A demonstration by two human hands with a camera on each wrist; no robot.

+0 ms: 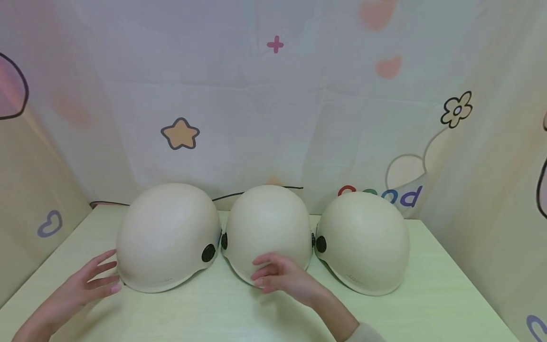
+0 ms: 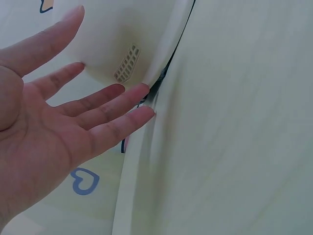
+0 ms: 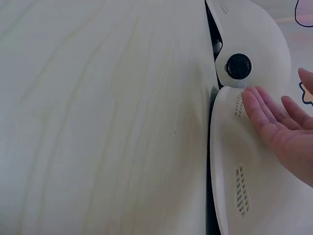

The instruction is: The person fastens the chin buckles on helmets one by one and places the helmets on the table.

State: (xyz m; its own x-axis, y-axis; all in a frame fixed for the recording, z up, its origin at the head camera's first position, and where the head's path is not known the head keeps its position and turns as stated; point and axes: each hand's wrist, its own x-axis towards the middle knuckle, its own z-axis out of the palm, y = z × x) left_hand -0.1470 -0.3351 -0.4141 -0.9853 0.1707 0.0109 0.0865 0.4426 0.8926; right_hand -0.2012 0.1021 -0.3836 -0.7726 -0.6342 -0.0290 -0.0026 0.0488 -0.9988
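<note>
Three cream-white helmets stand dome-up in a row: the left helmet [image 1: 168, 232], the middle helmet [image 1: 269, 218] and the right helmet [image 1: 365, 237]. Round black discs mark their sides, such as the disc [image 3: 238, 66] in the right wrist view. My left hand [image 1: 79, 289] is beside the left helmet's outer side, fingers spread and pointing at its lower rim; whether the fingertips touch cannot be told. In front of the middle helmet is my right hand [image 1: 288, 280], fingers loosely bent, hiding part of its front edge. Neither hand holds anything. Vent grilles [image 2: 128, 63] show near a helmet's rim.
The helmets rest on a pale wood-grain table [image 1: 205, 313]. Behind it hangs a printed curtain [image 1: 273, 118], with side curtains left and right. A thin black cable [image 1: 231, 195] runs along the table's back, partly behind the helmets.
</note>
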